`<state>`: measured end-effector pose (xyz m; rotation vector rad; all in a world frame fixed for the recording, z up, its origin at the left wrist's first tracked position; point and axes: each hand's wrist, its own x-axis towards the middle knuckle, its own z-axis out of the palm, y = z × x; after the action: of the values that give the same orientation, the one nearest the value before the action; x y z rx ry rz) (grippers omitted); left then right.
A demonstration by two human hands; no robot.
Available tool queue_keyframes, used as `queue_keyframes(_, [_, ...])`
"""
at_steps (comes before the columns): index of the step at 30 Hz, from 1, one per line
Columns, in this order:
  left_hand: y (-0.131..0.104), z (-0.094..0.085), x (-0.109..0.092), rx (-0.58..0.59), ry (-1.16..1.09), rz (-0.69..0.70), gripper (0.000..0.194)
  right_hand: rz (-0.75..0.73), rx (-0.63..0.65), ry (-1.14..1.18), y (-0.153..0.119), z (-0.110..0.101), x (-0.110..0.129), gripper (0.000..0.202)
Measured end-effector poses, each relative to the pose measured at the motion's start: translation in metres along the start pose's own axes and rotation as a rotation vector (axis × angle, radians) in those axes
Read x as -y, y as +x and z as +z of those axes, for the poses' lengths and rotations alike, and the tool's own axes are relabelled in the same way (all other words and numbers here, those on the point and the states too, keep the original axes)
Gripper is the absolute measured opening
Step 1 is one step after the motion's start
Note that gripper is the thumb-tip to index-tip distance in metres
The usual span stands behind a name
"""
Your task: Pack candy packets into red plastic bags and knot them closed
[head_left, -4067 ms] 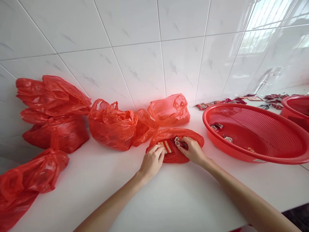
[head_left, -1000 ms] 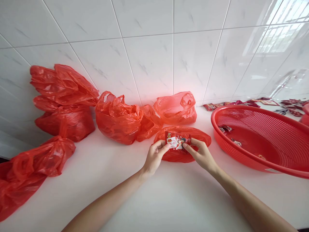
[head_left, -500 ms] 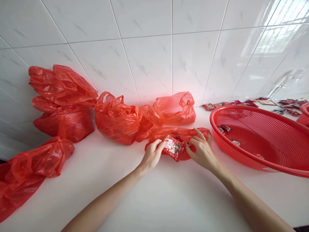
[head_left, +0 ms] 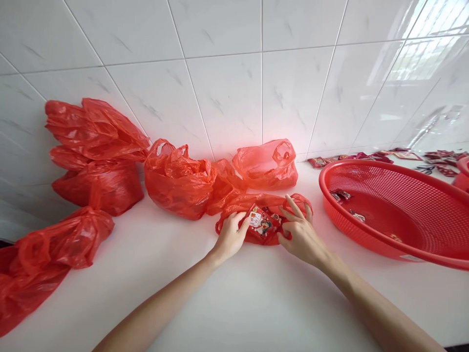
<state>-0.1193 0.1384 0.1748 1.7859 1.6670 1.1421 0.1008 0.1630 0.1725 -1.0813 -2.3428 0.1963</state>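
A: What are the hands on?

B: Both are at a small red plastic bag lying flat on the white bench, near the back edge by the tiled wall. The left hand pinches a printed snack packet at its left end, thumb and fingers closed on it. The packet sits tilted at the bag's mouth, partly inside.

A: And the right?

B: The right hand rests on the bag's right side, fingers spread and pressing down on the plastic, touching the packet's right end. I cannot tell whether it grips anything.

A: What's around?

B: A red mesh basket stands at the right, with a few wrapped sweets inside. More filled red bags line the back edge toward the left corner, and loose wrappers lie behind the basket.
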Motion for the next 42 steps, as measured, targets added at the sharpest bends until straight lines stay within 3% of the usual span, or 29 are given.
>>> queue_keyframes(5, [0.001,-0.003,-0.003,0.030,0.041,-0.024,0.029,-0.029,0.053,-0.010,-0.002,0.000,0.005,0.033])
queue_keyframes(11, [0.004,-0.010,-0.011,0.147,0.056,-0.180,0.024,-0.055,0.054,-0.047,-0.004,-0.001,0.007,0.020])
queue_keyframes(13, [0.004,-0.009,-0.009,0.152,0.076,-0.235,0.032,-0.057,0.043,-0.077,-0.005,0.001,0.006,0.012])
queue_keyframes(14, [0.005,-0.009,-0.008,0.149,0.077,-0.252,0.038,-0.057,0.036,-0.096,-0.006,0.003,0.006,0.019])
queue_keyframes(18, [0.004,-0.006,-0.004,0.043,-0.027,-0.251,0.048,-0.049,0.009,-0.157,-0.007,0.009,0.003,0.048])
queue_keyframes(21, [0.005,-0.006,-0.004,-0.093,-0.132,-0.242,0.046,-0.060,-0.006,-0.182,-0.009,0.012,0.001,0.054])
queue_keyframes(23, [0.005,-0.007,-0.004,-0.111,-0.145,-0.238,0.042,-0.077,-0.022,-0.194,-0.009,0.013,0.001,0.053])
queue_keyframes(28, [0.005,-0.008,-0.005,0.052,0.006,-0.073,0.045,-0.062,-0.052,-0.201,-0.010,0.013,0.000,0.054])
queue_keyframes(31, [0.003,-0.011,-0.006,0.082,0.148,0.015,0.053,-0.031,-0.092,-0.224,-0.008,0.011,-0.001,0.051])
queue_keyframes(36, [0.002,-0.024,-0.012,0.014,0.269,0.123,0.055,0.012,-0.243,-0.245,-0.003,0.006,-0.006,0.044])
queue_keyframes(39, [0.002,-0.032,-0.018,-0.011,0.246,0.173,0.056,0.020,-0.364,-0.250,0.000,-0.001,-0.011,0.049])
queue_keyframes(42, [0.004,-0.041,-0.025,-0.108,0.275,0.244,0.058,0.012,-0.484,-0.243,0.002,-0.011,-0.015,0.057])
